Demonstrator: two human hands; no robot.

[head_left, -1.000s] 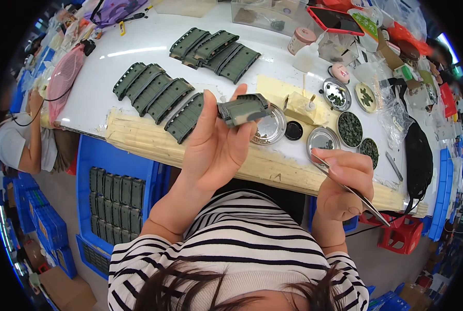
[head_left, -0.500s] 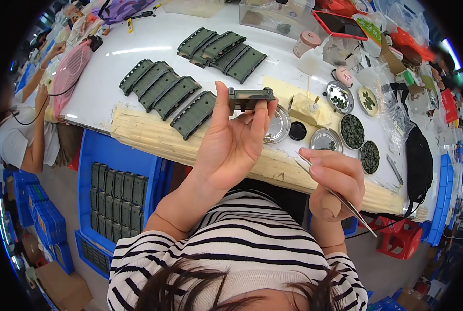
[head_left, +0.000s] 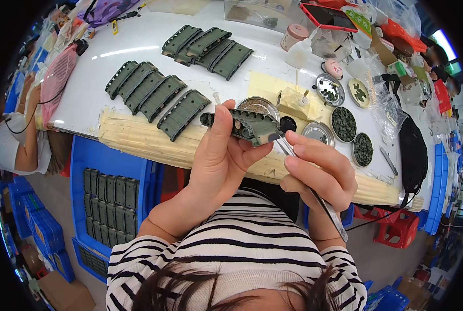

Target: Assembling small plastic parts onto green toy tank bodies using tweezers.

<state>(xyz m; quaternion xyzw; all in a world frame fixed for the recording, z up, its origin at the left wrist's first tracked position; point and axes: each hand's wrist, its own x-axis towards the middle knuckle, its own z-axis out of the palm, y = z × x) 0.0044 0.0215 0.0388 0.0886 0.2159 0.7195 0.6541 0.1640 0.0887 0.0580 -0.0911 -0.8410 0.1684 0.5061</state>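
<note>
My left hand (head_left: 222, 150) is closed around a green and brown camouflage model tank hull part (head_left: 244, 126), whose row of wheels or track faces up toward me. In my right hand (head_left: 322, 168) is a pair of metal tweezers (head_left: 329, 211), its tips touching or very near the right end of the part. Whether the tips hold anything is too small to tell. Several similar dark green parts (head_left: 159, 98) lie in a row on the white table, left of my left hand. Another overlapping group (head_left: 210, 49) lies farther back.
Round dishes of small green pieces (head_left: 344, 124) stand at the right, beside a yellowish block (head_left: 293, 103) and a black cap (head_left: 288, 124). A blue crate (head_left: 78, 181) holding more green parts is below left. A red-edged phone (head_left: 329, 17) lies at the back. Another person sits at the left.
The green part in my left hand has turned and tilted, now showing its wheeled side. My right hand has brought the tweezers up and left to the part. The whole view has shifted slightly.
</note>
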